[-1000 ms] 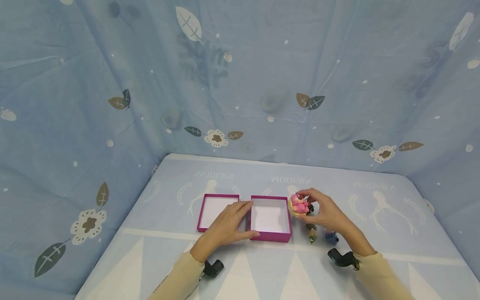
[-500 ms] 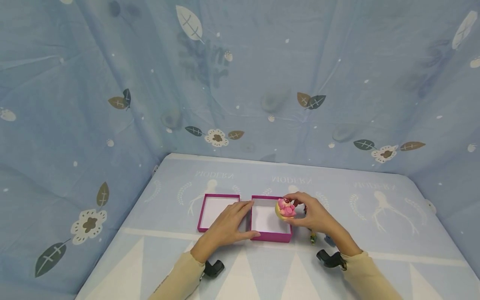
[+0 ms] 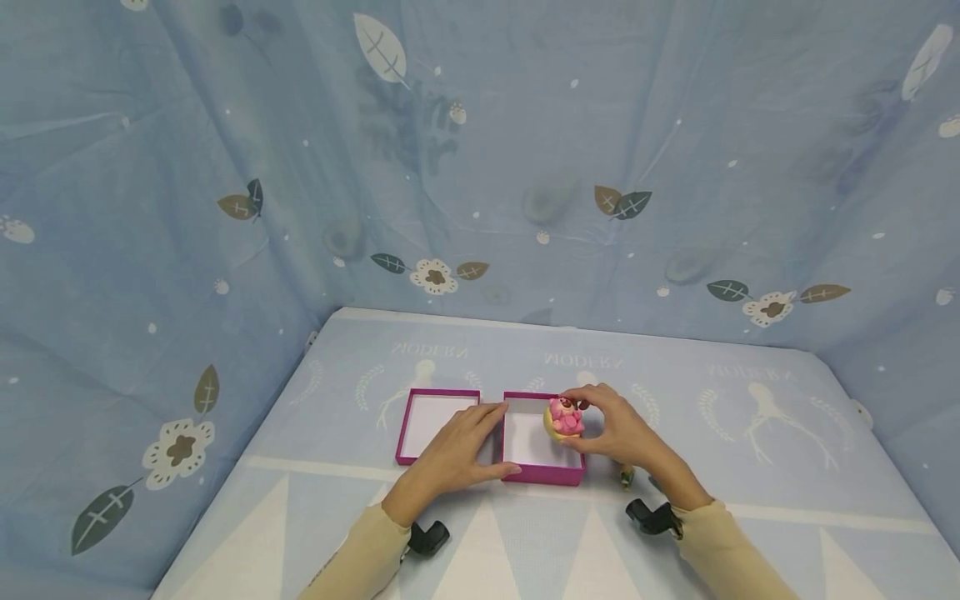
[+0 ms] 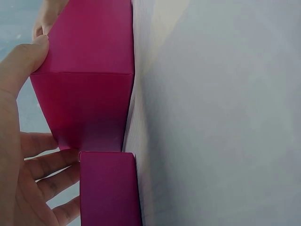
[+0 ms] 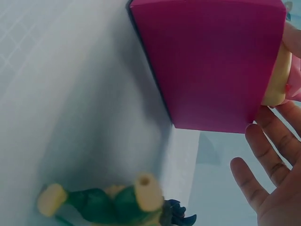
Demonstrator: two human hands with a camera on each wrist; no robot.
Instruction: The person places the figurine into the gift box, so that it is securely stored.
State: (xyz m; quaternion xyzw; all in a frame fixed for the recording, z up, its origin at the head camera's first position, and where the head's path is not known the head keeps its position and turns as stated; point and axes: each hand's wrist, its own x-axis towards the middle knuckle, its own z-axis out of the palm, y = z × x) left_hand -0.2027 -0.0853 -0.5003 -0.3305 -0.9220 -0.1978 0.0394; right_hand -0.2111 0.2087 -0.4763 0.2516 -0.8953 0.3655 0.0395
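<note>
A pink bear figurine (image 3: 567, 421) with a yellow back is pinched between the thumb and fingers of my right hand (image 3: 618, 429). It hangs over the right part of an open magenta box (image 3: 543, 475) with a white inside. In the right wrist view the yellow part (image 5: 279, 77) shows just past the box's top edge. My left hand (image 3: 461, 450) holds the box at its left side, thumb (image 4: 37, 49) at the front corner and fingers (image 4: 59, 165) toward the back. A shallow magenta lid (image 3: 406, 425) lies to the left, partly behind that hand.
Right of the box lies a small figurine in green (image 5: 113, 205), partly under my right hand in the head view. A bit of a blue thing (image 3: 655, 483) peeks out by the right wrist. Patterned blue cloth (image 3: 540, 167) walls the table's back.
My right hand has carried the bear figurine left, from beside the box to over its inside. In the last half second it shifted slightly further left. The left hand and box stayed put.
</note>
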